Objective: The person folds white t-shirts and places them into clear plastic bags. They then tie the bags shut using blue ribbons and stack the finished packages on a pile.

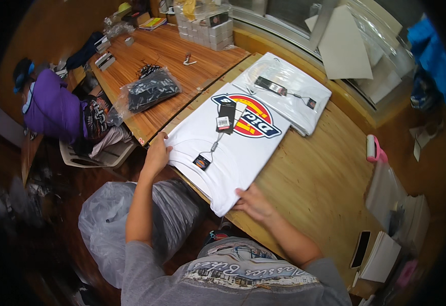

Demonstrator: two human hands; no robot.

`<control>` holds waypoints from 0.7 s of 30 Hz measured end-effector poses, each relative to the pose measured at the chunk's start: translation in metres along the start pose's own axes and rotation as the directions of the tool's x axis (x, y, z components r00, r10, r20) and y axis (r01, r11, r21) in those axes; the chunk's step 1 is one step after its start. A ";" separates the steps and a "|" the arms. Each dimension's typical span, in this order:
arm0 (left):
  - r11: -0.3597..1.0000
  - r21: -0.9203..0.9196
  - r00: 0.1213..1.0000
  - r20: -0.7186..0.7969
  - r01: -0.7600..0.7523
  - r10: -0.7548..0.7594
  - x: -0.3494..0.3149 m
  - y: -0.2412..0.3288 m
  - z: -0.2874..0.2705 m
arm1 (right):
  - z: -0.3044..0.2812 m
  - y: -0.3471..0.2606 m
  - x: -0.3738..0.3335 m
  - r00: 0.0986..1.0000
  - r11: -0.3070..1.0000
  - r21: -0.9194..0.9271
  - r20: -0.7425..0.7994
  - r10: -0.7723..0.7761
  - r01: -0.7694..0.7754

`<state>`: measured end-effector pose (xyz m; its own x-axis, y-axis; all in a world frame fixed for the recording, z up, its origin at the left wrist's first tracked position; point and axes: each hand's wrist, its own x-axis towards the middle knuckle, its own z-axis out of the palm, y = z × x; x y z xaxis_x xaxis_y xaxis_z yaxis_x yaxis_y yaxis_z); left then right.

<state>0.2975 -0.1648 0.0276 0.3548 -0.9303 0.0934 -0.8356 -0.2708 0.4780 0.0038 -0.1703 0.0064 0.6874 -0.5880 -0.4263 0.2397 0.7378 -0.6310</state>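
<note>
A folded white T-shirt (248,150) with a large colourful printed logo lies on the light wooden table, its neckline toward me. My left hand (156,155) pinches its near left corner. At the near right corner, my right hand (255,202) has its fingers closed on the shirt's edge, partly under the fabric. A black hang tag (226,115) with a white sticker rests on the print. From it a cord runs to a small black square tag (201,161) near the collar. Just beyond lies a stack of folded white shirts in clear bags (297,109), partly touching this shirt.
A bagged dark garment (154,94) and stacked small white boxes (205,31) sit on the brown table. A large grey plastic bag (111,224) stands on the floor by my left. At right are a pink-handled roller (378,149) and a phone (360,249). A person in purple (55,104) sits at left.
</note>
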 end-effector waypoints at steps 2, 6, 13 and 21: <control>0.992 0.023 0.990 -0.069 -0.124 0.125 -0.003 -0.005 0.000 | 0.014 0.015 -0.003 0.998 0.999 -0.012 -0.028 -0.053 0.052; 0.948 0.100 0.920 -0.229 -0.303 0.319 -0.024 0.027 -0.009 | -0.004 0.009 -0.018 0.969 0.968 -0.063 -0.043 -0.244 0.241; 0.830 0.027 0.764 -0.374 -0.558 0.526 -0.127 0.136 0.057 | -0.108 -0.009 -0.177 0.882 0.880 -0.240 -0.142 -0.449 0.410; 0.721 -0.250 0.754 -0.067 -0.647 0.654 -0.253 0.241 0.150 | -0.214 0.039 -0.355 0.821 0.879 -0.322 -0.346 -0.454 0.351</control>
<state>-0.0569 -0.0322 -0.0118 -0.2504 -0.8617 0.4413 -0.7271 0.4684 0.5020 -0.3779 -0.0034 -0.0054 0.2184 -0.9325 -0.2877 0.2313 0.3359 -0.9130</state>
